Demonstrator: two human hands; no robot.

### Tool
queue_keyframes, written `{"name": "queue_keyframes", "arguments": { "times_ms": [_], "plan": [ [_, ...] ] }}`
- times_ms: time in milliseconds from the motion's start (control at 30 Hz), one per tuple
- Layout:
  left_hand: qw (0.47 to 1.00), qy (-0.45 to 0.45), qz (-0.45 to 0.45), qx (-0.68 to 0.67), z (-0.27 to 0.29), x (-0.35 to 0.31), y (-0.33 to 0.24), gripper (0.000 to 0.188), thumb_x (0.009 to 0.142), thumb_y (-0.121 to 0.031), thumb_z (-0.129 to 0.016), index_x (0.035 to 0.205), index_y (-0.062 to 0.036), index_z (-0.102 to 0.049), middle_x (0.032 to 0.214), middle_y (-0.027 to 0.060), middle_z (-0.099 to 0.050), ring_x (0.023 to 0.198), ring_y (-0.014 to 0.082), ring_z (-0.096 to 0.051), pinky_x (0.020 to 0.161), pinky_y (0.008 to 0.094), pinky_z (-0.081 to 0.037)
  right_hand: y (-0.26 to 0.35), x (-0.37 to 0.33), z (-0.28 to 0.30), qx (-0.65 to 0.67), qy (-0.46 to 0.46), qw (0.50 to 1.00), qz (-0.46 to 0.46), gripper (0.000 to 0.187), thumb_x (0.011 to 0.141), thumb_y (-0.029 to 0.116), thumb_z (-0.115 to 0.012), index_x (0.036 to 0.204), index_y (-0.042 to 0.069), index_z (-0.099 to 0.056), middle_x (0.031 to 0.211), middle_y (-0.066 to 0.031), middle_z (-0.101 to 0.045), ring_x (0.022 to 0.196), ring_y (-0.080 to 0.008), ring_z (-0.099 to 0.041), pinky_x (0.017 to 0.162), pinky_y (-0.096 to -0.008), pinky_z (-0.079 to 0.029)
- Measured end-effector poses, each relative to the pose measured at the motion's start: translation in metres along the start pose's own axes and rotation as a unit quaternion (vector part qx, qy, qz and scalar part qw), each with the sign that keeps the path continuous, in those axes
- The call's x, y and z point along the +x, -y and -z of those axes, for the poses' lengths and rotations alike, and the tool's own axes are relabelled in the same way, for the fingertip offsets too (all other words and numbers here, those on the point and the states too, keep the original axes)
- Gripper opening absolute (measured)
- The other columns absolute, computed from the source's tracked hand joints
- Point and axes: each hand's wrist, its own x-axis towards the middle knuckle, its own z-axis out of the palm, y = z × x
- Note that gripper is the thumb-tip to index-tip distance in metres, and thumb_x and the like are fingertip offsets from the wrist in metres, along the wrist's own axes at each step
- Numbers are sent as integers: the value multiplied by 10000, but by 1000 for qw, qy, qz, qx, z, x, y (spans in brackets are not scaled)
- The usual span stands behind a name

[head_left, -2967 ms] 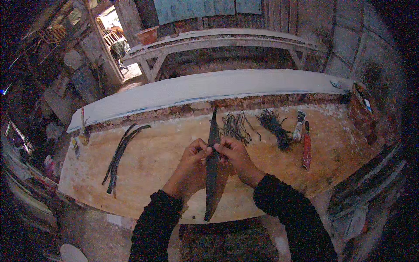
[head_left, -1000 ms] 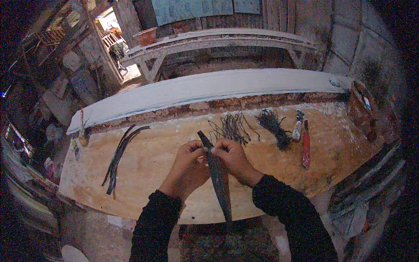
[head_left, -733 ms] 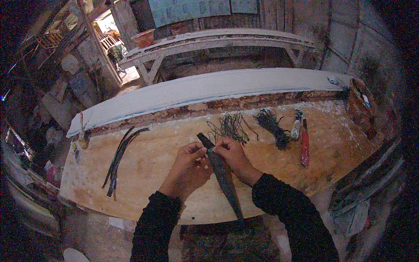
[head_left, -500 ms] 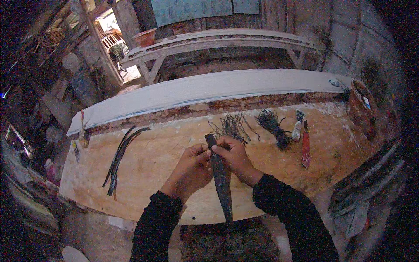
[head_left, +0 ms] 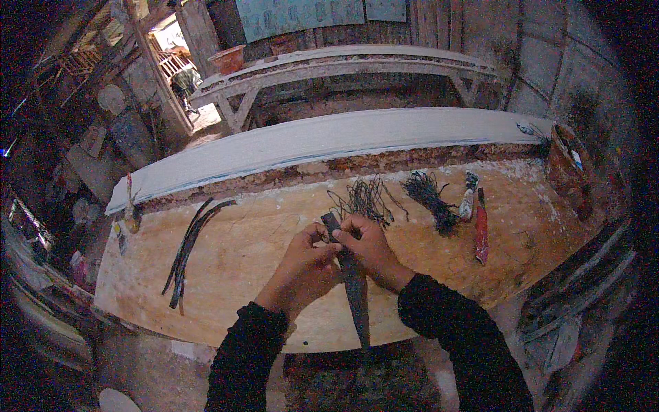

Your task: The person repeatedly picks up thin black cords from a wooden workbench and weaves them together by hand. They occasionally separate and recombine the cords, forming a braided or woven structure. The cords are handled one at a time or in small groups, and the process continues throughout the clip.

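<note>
A long dark flat strip (head_left: 355, 295) tapers downward in front of me, its narrow tip reaching the near edge of the wooden tabletop (head_left: 240, 288). My right hand (head_left: 373, 253) pinches it near its wide upper end, thumb across the front. On the other side, my left hand (head_left: 305, 264) is closed, with thumb and fingertips gathered against the strip just below its top; the exact finger contact is partly hidden. Just beyond my hands lies a loose tangle of thin black cord (head_left: 371, 200). To its right sits a bundle of black cord (head_left: 429, 196).
Several narrow black strips (head_left: 189, 250) lie at left. A red-handled tool (head_left: 481, 230) and a whitish, dark-topped object (head_left: 468, 199) lie at right. A long pale raised board (head_left: 329, 137) runs along the back, a brown container (head_left: 570, 154) at its right end. A bench (head_left: 343, 65) stands beyond.
The fingers of my left hand have shifted slightly up and right along the strip. The strip's lower tip has swung a little to the right. My right hand keeps its pinch.
</note>
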Motion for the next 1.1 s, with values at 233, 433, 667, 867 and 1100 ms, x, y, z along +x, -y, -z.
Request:
{"name": "queue_keyframes", "arguments": {
  "times_ms": [233, 433, 667, 867, 1100],
  "plan": [
    [1000, 5, -29, -6, -4, 2, 4, 201, 882, -40, -618, 1068, -23, -542, 1001, 98, -607, 844, 214, -622, 750, 436, -519, 19, -7, -4, 15, 23, 999, -37, 128, 894, 125, -628, 822, 39, -566, 752, 4, -550, 676, -76, -524, 589, -260, -452],
    [1000, 3, -5, -14, -15, -8, -8, 116, 909, -76, -592, 1008, -18, -572, 960, 89, -618, 843, 209, -624, 736, 420, -521, 8, -3, -2, 10, 11, 999, -40, 135, 903, 138, -620, 816, 54, -561, 737, 8, -552, 666, -71, -526, 571, -245, -438],
    [999, -26, -14, -23, -4, -2, -9, 47, 907, -74, -587, 904, -27, -589, 806, 75, -625, 773, 205, -626, 703, 350, -530, 3, 5, 5, 100, 13, 985, -139, 175, 895, 233, -638, 824, 82, -585, 723, 5, -579, 661, -78, -535, 600, -263, -449],
    [997, -58, 6, -54, -9, -3, -8, 49, 899, -86, -599, 866, -51, -589, 747, 58, -600, 700, 177, -596, 635, 336, -501, 16, 1, 6, 141, 22, 978, -151, 193, 910, 265, -618, 847, 84, -598, 780, 6, -596, 729, -87, -554, 664, -264, -461],
    [997, -75, 24, -20, -17, -8, -10, 150, 895, -115, -625, 776, -73, -545, 705, 24, -564, 649, 141, -552, 558, 327, -444, 6, 1, 2, 156, 28, 982, -102, 141, 899, 187, -642, 828, 95, -562, 735, 34, -566, 639, -50, -521, 557, -230, -426]
  ]
}}
